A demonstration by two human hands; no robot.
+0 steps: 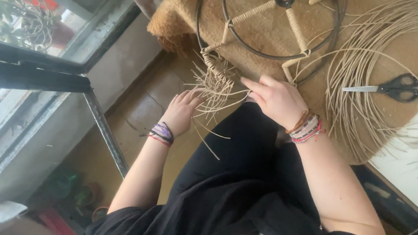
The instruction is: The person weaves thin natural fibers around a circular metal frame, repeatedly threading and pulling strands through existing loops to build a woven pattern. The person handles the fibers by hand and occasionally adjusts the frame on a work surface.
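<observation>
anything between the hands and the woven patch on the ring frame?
Nothing visible. The left hand has its fingers against the lower edge of the woven section on the black ring frame, among loose cane ends. The right hand reaches it from the other side. The scissors lie apart on the cane coil.

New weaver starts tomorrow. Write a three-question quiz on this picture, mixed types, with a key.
1. True or false: the scissors lie shut on the table.
2. Which hand is on the woven cane patch? A) left hand only B) right hand only C) both
3. Fill in: the patch is being woven onto a round black ____.

Key: 1 true; 2 C; 3 frame.
</observation>
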